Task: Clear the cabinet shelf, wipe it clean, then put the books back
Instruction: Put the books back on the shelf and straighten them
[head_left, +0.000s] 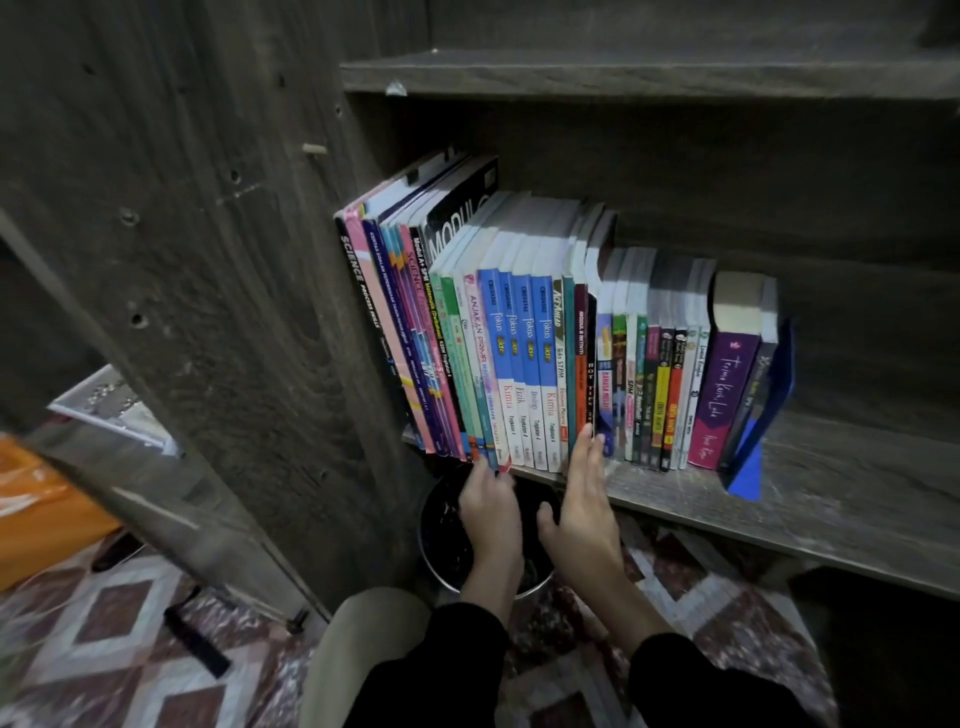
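A row of books (530, 353) stands upright on the dark wooden cabinet shelf (841, 499), leaning left against the cabinet's side wall. A blue bookend (763, 415) props the right end of the row. My left hand (488, 512) reaches up to the bottom of the spines near the green and blue books, fingertips touching them. My right hand (584, 499) lies flat with straight fingers against the spines of the red and dark books in the middle of the row. Neither hand grips a book.
An open cabinet door (171, 291) stands at the left. A round bin with a black liner (441, 540) sits on the floor under my hands. The shelf board above (649, 73) overhangs the books. Patterned floor (130, 649), an orange bag (41, 509) at far left.
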